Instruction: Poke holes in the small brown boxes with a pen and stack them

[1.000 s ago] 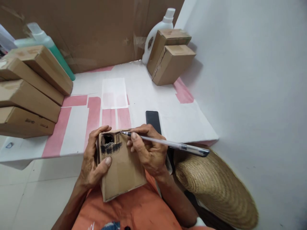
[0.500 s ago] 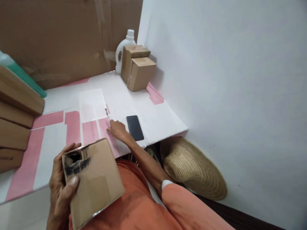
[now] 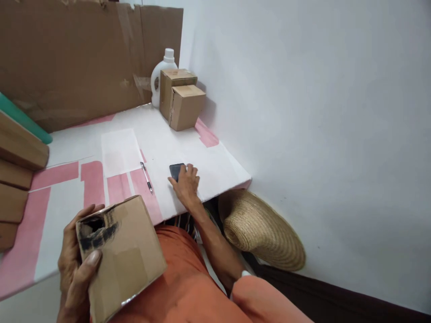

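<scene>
My left hand (image 3: 76, 264) grips a cardboard box (image 3: 129, 251) by its left side, thumb on the near face. That box has a dark, blackened hole at its upper left corner and tape across it. Over a black smartphone (image 3: 175, 170) on the table lies my right hand (image 3: 186, 183), fingers spread across it and covering most of it. Whether the fingers press on the phone or hover is hard to make out. Left of that hand rests a pen (image 3: 147, 178), beside a white sheet of paper (image 3: 121, 152).
Two small cardboard boxes (image 3: 186, 107) and a white jug (image 3: 163, 72) stand at the back by the wall. Stacked cartons (image 3: 20, 148) and a green bottle (image 3: 25, 119) are on the left. A straw hat (image 3: 262, 229) hangs below the table's (image 3: 232, 166) right edge.
My right hand has moved right, from beside the pen onto the phone, and its fingers have spread. The pen now shows fully. The left hand keeps holding the box.
</scene>
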Action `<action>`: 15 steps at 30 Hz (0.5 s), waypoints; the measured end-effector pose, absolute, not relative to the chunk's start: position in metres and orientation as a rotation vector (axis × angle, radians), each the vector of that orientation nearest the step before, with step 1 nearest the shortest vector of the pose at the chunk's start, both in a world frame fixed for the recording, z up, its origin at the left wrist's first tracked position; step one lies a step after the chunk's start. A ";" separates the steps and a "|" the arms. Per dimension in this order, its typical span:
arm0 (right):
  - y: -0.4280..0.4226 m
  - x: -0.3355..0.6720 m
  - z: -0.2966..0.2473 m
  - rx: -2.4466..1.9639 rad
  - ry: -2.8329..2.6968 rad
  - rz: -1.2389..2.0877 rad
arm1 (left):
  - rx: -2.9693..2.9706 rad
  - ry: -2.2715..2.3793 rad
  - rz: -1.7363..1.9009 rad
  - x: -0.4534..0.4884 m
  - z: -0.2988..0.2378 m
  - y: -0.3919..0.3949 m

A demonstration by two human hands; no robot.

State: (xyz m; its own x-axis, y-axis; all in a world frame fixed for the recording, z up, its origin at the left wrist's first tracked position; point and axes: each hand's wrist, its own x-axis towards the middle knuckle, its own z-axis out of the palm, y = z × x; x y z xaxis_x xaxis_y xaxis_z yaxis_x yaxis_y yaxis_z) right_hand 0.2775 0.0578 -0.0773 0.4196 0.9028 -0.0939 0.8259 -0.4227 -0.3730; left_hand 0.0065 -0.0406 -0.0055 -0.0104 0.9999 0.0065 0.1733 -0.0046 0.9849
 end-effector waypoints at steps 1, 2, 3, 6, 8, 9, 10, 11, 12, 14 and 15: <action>0.053 0.285 -0.079 -2.467 -1.433 0.406 | 1.304 1.354 1.139 0.008 -0.005 -0.040; 0.049 0.291 -0.081 -2.503 -1.387 0.439 | 1.269 1.369 1.143 0.010 -0.003 -0.040; 0.045 0.295 -0.084 -2.512 -1.367 0.485 | 1.244 1.383 1.146 0.012 -0.002 -0.040; 0.041 0.296 -0.091 -2.463 -1.344 0.564 | 1.254 1.381 1.156 0.017 0.003 -0.041; 0.041 0.295 -0.096 -2.424 -1.299 0.584 | 1.263 1.381 1.161 0.018 0.005 -0.042; 0.042 0.295 -0.097 -2.408 -1.274 0.595 | 1.269 1.382 1.159 0.018 0.005 -0.042; 0.043 0.295 -0.099 -2.392 -1.247 0.610 | 1.277 1.382 1.152 0.017 0.005 -0.042; 0.044 0.297 -0.101 -2.377 -1.226 0.626 | 1.285 1.381 1.145 0.017 0.005 -0.043; 0.045 0.300 -0.102 -2.360 -1.212 0.645 | 1.290 1.380 1.139 0.016 0.005 -0.043; 0.045 0.307 -0.105 -2.303 -1.184 0.694 | 1.282 1.385 1.142 0.016 0.003 -0.042; 0.045 0.311 -0.106 -2.264 -1.173 0.726 | 1.270 1.389 1.154 0.015 0.002 -0.042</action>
State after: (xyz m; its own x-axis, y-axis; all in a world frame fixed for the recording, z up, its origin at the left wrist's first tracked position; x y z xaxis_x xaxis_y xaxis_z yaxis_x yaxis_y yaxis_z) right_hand 0.3110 0.0446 -0.1064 0.4902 0.8403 -0.2314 0.5823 -0.5133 -0.6304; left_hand 0.0154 -0.0418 0.0017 -0.0666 0.9974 -0.0260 0.1569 0.0362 0.9869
